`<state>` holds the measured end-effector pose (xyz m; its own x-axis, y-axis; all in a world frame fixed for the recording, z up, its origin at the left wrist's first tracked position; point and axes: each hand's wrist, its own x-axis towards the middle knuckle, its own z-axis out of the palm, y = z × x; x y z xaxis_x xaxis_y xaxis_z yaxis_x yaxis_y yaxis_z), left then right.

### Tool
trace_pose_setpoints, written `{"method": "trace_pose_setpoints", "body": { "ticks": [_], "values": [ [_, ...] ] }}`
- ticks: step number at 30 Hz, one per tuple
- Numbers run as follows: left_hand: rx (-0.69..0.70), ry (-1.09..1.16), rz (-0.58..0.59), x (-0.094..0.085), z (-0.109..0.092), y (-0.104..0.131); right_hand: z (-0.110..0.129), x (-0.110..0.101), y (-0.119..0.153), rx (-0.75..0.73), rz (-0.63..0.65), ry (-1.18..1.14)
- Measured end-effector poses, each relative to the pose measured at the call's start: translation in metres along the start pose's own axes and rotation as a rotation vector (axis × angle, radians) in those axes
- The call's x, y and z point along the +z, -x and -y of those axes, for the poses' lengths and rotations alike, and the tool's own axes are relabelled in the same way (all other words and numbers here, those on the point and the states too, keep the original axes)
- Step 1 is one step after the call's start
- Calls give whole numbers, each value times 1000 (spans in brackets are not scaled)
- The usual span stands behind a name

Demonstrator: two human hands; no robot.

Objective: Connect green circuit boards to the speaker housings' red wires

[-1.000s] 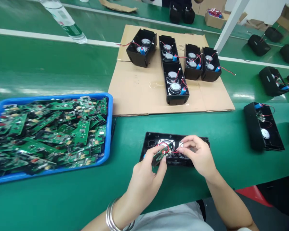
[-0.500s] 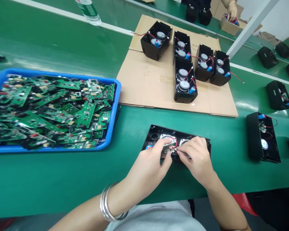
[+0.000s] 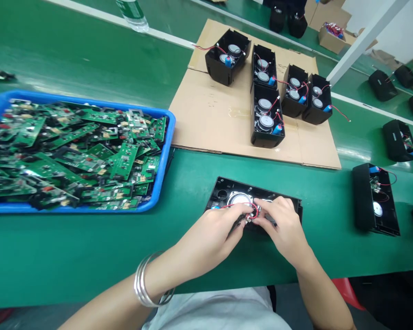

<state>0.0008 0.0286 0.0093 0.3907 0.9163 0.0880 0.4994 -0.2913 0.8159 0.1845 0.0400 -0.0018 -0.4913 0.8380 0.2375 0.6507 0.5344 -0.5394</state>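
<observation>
A black speaker housing (image 3: 223,185) lies on the green bench in front of me, its inside facing up. In it are a white round speaker driver (image 3: 239,199), a second driver partly under my right fingers, and a blue cell (image 3: 215,207) at the left end. My left hand (image 3: 223,229) is closed in a pinch over the housing, on a small circuit board mostly hidden by the fingers. My right hand (image 3: 282,224) meets it from the right, thumb and forefinger curled around a looped red wire (image 3: 255,211) at the board. Its exact grip is partly hidden.
A blue tray (image 3: 163,172) heaped with green circuit boards stands at left. Behind, a cardboard sheet (image 3: 199,114) carries several open black housings (image 3: 266,135). Another housing (image 3: 363,199) stands at right. A water bottle (image 3: 133,16) and a white post (image 3: 365,43) are farther back.
The right forefinger has lifted and moved up beside the red wire, which now loops farther right. The left hand has turned flatter over the board. A co-worker's hand has left the far box.
</observation>
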Motion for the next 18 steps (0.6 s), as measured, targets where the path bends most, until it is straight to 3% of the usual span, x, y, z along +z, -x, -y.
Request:
{"method": "trace_pose_setpoints", "body": {
  "ticks": [9,12,15,18],
  "values": [
    [-33,102,58,2,2,2,-5,2,-6,-33,44,-121],
    [-123,67,33,4,0,6,-9,-3,-4,-23,55,-134],
    [-246,31,-35,4,-4,7,-16,-17,2,26,56,-31],
    [-312,-4,-76,1,-5,3,-23,-24,9,35,201,179]
  ]
}}
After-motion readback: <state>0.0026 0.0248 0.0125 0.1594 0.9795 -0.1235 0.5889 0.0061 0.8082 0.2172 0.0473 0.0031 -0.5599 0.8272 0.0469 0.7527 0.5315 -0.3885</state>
